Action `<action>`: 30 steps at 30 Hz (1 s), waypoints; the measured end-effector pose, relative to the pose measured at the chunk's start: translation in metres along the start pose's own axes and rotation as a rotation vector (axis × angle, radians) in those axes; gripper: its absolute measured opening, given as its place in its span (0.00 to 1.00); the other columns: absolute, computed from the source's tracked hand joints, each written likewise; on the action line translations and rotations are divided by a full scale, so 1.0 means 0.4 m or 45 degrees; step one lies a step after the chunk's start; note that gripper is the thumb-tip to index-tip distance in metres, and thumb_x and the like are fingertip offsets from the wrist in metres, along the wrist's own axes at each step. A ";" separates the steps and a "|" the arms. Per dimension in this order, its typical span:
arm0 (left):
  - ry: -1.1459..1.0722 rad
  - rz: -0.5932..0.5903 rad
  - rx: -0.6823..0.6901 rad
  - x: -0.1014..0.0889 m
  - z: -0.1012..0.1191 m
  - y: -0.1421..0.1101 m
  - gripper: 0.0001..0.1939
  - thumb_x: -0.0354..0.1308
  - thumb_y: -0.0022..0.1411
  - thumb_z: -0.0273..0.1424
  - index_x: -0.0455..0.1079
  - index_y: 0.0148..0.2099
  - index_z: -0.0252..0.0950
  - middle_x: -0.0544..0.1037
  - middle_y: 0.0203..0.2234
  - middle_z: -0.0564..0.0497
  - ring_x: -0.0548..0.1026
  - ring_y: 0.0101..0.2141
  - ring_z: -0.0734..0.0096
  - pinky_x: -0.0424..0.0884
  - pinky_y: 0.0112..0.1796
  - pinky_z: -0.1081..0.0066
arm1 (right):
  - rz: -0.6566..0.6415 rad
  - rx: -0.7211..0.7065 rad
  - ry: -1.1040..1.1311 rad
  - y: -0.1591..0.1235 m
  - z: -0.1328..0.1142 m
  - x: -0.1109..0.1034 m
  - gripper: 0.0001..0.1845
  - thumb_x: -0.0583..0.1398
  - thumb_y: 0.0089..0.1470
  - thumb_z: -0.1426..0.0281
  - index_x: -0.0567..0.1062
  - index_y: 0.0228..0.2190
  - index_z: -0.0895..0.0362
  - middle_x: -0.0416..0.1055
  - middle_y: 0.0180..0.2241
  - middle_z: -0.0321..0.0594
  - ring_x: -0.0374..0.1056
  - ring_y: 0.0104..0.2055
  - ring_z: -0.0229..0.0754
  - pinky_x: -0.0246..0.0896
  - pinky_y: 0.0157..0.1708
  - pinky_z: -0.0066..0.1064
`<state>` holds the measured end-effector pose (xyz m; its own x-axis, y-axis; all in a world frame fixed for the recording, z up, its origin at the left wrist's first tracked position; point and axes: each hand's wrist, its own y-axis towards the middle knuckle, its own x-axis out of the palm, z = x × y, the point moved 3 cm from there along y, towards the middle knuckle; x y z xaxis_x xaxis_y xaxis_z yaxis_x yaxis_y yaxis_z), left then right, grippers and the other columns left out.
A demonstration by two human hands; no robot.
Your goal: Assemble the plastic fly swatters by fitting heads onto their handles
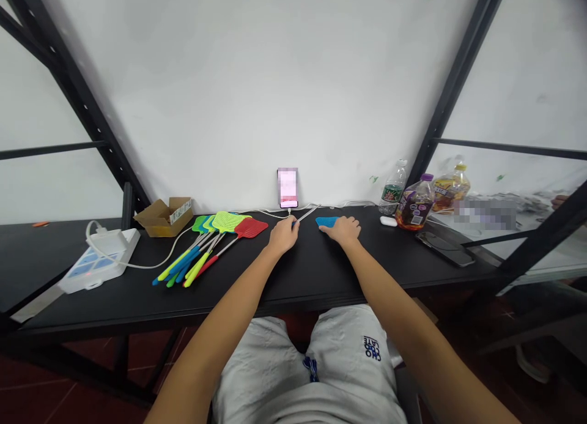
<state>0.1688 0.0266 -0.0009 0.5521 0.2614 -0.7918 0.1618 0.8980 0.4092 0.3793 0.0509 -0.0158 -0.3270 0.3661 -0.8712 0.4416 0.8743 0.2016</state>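
My left hand (284,234) is closed around the grip end of a thin metal rod (308,213), which slants up to the right; a bit of blue shows at the fingers. Close by, my right hand (345,230) holds a blue fly swatter head (326,221) down on the black table, thumb on its near edge. The rod's tip looks apart from this head. Left of my hands, several fly swatters lie fanned in a pile, with a red one (252,227) and a yellow-green one (228,221) on top.
A lit phone (288,188) leans on the wall, its cable running along the table (293,277). At left are an open cardboard box (167,219) and a white power strip (101,260). Bottles (415,204), a white case (388,221) and a dark phone (444,248) occupy the right.
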 end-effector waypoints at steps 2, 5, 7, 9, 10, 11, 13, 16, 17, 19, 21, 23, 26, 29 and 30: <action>0.001 -0.018 0.011 0.000 0.004 -0.002 0.12 0.46 0.69 0.37 0.70 0.47 0.41 0.78 0.42 0.45 0.74 0.44 0.60 0.67 0.42 0.66 | -0.081 0.025 0.047 0.011 0.002 0.005 0.51 0.71 0.31 0.47 0.70 0.49 0.70 0.62 0.52 0.71 0.59 0.57 0.67 0.55 0.53 0.51; 0.022 -0.043 0.014 0.004 0.001 -0.002 0.12 0.47 0.69 0.36 0.70 0.46 0.42 0.78 0.43 0.46 0.74 0.44 0.60 0.67 0.41 0.66 | -0.184 -0.010 0.249 0.037 0.016 0.011 0.44 0.75 0.24 0.53 0.73 0.41 0.65 0.69 0.45 0.64 0.67 0.50 0.62 0.63 0.45 0.47; 0.043 -0.054 -0.014 0.008 -0.006 0.000 0.12 0.46 0.69 0.34 0.70 0.46 0.41 0.78 0.43 0.44 0.74 0.45 0.59 0.67 0.41 0.66 | -0.201 -0.087 0.442 0.057 0.027 0.016 0.29 0.74 0.28 0.58 0.73 0.31 0.60 0.72 0.33 0.51 0.71 0.39 0.54 0.66 0.36 0.39; 0.065 -0.062 -0.051 0.013 -0.015 0.004 0.11 0.46 0.69 0.33 0.69 0.45 0.39 0.77 0.43 0.43 0.74 0.44 0.58 0.67 0.41 0.65 | -0.179 -0.124 0.677 0.070 0.036 0.021 0.19 0.71 0.38 0.61 0.69 0.24 0.57 0.68 0.23 0.39 0.69 0.29 0.45 0.62 0.27 0.32; 0.074 -0.068 -0.064 0.015 -0.018 0.005 0.11 0.45 0.69 0.32 0.68 0.45 0.38 0.77 0.43 0.42 0.74 0.44 0.58 0.67 0.41 0.65 | -0.175 -0.111 0.824 0.074 0.038 0.023 0.16 0.69 0.42 0.62 0.68 0.23 0.56 0.65 0.19 0.35 0.67 0.25 0.41 0.59 0.22 0.29; 0.083 -0.078 -0.071 0.017 -0.021 0.007 0.11 0.45 0.69 0.32 0.68 0.44 0.38 0.77 0.42 0.42 0.74 0.44 0.58 0.67 0.41 0.65 | -0.178 -0.088 0.990 0.075 0.038 0.025 0.15 0.66 0.46 0.63 0.67 0.23 0.56 0.63 0.18 0.32 0.65 0.22 0.38 0.55 0.19 0.26; 0.094 -0.097 -0.074 0.019 -0.022 0.007 0.11 0.44 0.69 0.31 0.67 0.44 0.38 0.77 0.42 0.42 0.74 0.44 0.58 0.66 0.41 0.65 | -0.211 -0.045 1.346 0.072 0.030 0.023 0.12 0.64 0.50 0.65 0.66 0.26 0.56 0.64 0.19 0.32 0.63 0.18 0.35 0.51 0.15 0.24; 0.093 -0.120 -0.079 0.019 -0.019 0.005 0.11 0.44 0.69 0.31 0.67 0.44 0.38 0.77 0.42 0.41 0.75 0.43 0.58 0.67 0.40 0.65 | -0.242 -0.060 1.745 0.059 0.009 0.006 0.11 0.65 0.49 0.68 0.67 0.31 0.57 0.72 0.25 0.37 0.70 0.21 0.36 0.56 0.15 0.23; 0.089 -0.128 -0.080 0.019 -0.017 0.004 0.11 0.44 0.69 0.31 0.67 0.44 0.38 0.77 0.42 0.41 0.75 0.43 0.58 0.67 0.40 0.65 | -0.242 -0.072 1.824 0.055 0.003 0.000 0.12 0.66 0.48 0.69 0.67 0.32 0.57 0.73 0.27 0.38 0.72 0.23 0.38 0.59 0.17 0.24; 0.084 -0.146 -0.080 0.018 -0.013 0.002 0.11 0.44 0.68 0.32 0.67 0.43 0.38 0.77 0.41 0.42 0.75 0.43 0.58 0.67 0.40 0.64 | -0.239 -0.108 1.929 0.048 -0.003 -0.012 0.14 0.67 0.47 0.69 0.67 0.33 0.57 0.74 0.30 0.39 0.75 0.27 0.40 0.64 0.21 0.25; 0.082 -0.163 -0.079 0.018 -0.009 0.000 0.10 0.45 0.68 0.32 0.68 0.43 0.39 0.77 0.41 0.42 0.75 0.42 0.58 0.67 0.40 0.64 | -0.234 -0.171 1.996 0.044 -0.005 -0.020 0.15 0.67 0.46 0.68 0.68 0.33 0.57 0.75 0.32 0.39 0.76 0.32 0.42 0.67 0.25 0.26; 0.083 -0.168 -0.073 0.017 -0.005 -0.001 0.11 0.45 0.68 0.32 0.68 0.42 0.39 0.77 0.41 0.42 0.75 0.42 0.58 0.67 0.40 0.64 | -0.242 -0.223 2.033 0.042 -0.007 -0.023 0.16 0.68 0.45 0.68 0.68 0.34 0.57 0.76 0.34 0.40 0.77 0.34 0.42 0.68 0.28 0.27; 0.083 -0.161 -0.055 0.016 -0.001 -0.003 0.11 0.44 0.68 0.31 0.68 0.42 0.39 0.77 0.40 0.42 0.75 0.41 0.57 0.67 0.39 0.64 | -0.258 -0.245 2.053 0.042 -0.010 -0.020 0.17 0.69 0.44 0.67 0.69 0.35 0.57 0.76 0.33 0.39 0.77 0.34 0.42 0.68 0.28 0.26; 0.082 -0.156 -0.044 0.016 0.001 -0.003 0.11 0.44 0.67 0.30 0.68 0.41 0.39 0.77 0.39 0.42 0.75 0.40 0.57 0.66 0.38 0.64 | -0.262 -0.261 2.041 0.041 -0.015 -0.019 0.19 0.69 0.43 0.66 0.68 0.35 0.57 0.76 0.34 0.39 0.76 0.33 0.42 0.67 0.27 0.26; 0.079 -0.156 -0.041 0.016 0.001 -0.003 0.11 0.44 0.67 0.30 0.68 0.41 0.39 0.77 0.39 0.42 0.75 0.40 0.57 0.66 0.38 0.64 | -0.258 -0.261 2.028 0.040 -0.016 -0.019 0.19 0.69 0.43 0.65 0.68 0.35 0.56 0.75 0.34 0.39 0.76 0.33 0.41 0.67 0.26 0.26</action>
<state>0.1726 0.0271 -0.0061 0.4781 0.1697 -0.8617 0.1978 0.9352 0.2939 0.3834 0.0642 -0.0031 -0.9102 0.0732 0.4077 0.2152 0.9246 0.3142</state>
